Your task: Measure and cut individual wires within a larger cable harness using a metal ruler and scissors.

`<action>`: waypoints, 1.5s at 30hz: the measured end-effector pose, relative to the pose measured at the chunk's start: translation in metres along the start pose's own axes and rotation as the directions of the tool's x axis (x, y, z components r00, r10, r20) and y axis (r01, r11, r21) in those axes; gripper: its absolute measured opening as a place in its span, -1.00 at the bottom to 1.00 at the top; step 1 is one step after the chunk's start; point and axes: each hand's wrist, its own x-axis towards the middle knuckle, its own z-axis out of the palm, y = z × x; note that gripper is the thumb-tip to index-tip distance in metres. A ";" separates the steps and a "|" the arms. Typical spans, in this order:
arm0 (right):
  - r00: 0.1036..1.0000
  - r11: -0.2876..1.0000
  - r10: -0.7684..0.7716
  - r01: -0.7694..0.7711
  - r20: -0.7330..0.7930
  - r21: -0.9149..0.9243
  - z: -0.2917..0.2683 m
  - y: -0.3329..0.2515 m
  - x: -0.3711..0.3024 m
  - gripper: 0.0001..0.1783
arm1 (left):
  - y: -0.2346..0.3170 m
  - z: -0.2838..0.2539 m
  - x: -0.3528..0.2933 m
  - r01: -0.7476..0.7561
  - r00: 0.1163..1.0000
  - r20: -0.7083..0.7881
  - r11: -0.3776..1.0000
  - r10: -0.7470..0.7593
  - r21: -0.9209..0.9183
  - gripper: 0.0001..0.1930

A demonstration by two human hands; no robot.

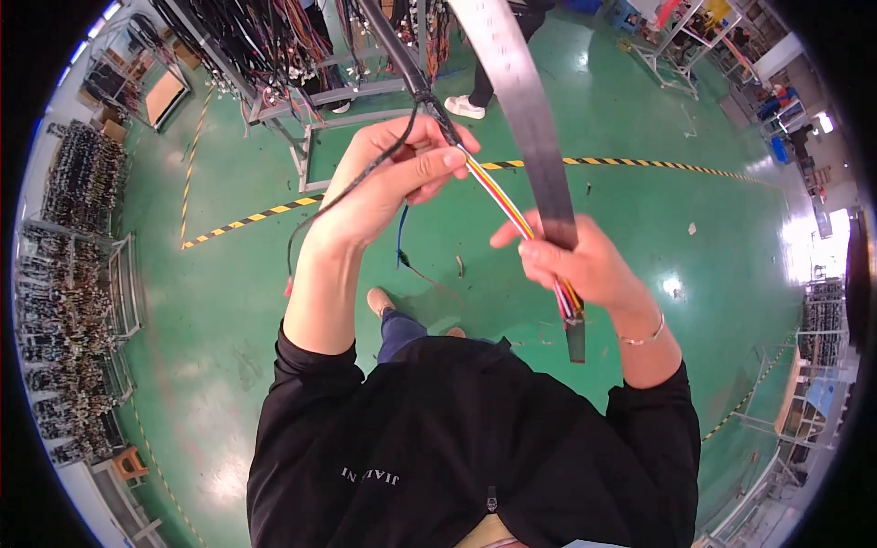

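Note:
My left hand [402, 169] pinches a cable harness where its black wrapping [395, 46] ends and a bundle of thin white, yellow, red and dark wires [498, 194] comes out. Those wires slant down to my right hand [575, 260], which closes around them near their ends. A long flat black strip [534, 114] hangs from above into the same right hand, and its cut end [575, 345] sticks out below, beside the wire tips. From the harness a thin black branch cable [343, 194] loops over my left wrist to a small red tip. Below the left hand dangles a blue wire [402, 233].
Ahead stands a metal rack [315, 96] hung with many harnesses; people's legs and a white shoe [464, 108] show there. Yellow-black tape [265, 217] marks the green floor. Racks of dark parts [68, 320] line the left, with an orange stool [130, 464]. Shelving and workbenches stand right.

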 end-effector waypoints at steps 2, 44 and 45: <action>0.998 0.999 0.035 -0.034 0.043 -0.024 -0.004 0.006 -0.017 -0.72 | 0.006 0.007 -0.001 -0.010 1.000 -0.018 1.000 0.010 0.011 -0.82; 0.970 0.972 0.222 -0.229 0.104 0.058 0.027 0.032 -0.073 -0.61 | 0.016 -0.004 -0.011 -0.036 0.998 -0.035 0.981 0.043 0.190 -0.86; 0.965 0.968 0.236 -0.244 0.110 0.065 0.026 0.032 -0.074 -0.62 | 0.016 -0.002 -0.011 -0.034 0.999 -0.030 0.981 0.040 0.190 -0.86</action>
